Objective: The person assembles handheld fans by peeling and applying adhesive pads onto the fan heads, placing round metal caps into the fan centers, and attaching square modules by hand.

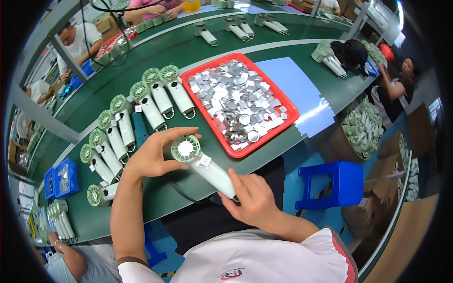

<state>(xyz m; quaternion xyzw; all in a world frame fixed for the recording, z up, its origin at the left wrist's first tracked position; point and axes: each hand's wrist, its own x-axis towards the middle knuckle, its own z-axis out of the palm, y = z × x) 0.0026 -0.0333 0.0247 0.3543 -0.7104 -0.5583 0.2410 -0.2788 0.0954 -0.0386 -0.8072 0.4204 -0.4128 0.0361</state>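
A pale green handheld fan (212,174) is tilted in front of me, its round head up and to the left. My right hand (255,198) grips the lower end of its handle. Around the fan's head curves my left hand (153,153), with the thumb at the lower rim and the index finger above it. White spokes show inside the open head, and a small pale tag sits at its neck. Beyond my hands a red tray (238,154) holds many small silvery square pieces and some round metal rings.
Several similar fans (153,113) lie in a slanting row left of the tray, with a dark teal tool (139,125) among them. A blue sheet (302,85) lies right of the tray. Blue bins (65,178) stand far left; a blue stool (330,186) is at right. Other people work nearby.
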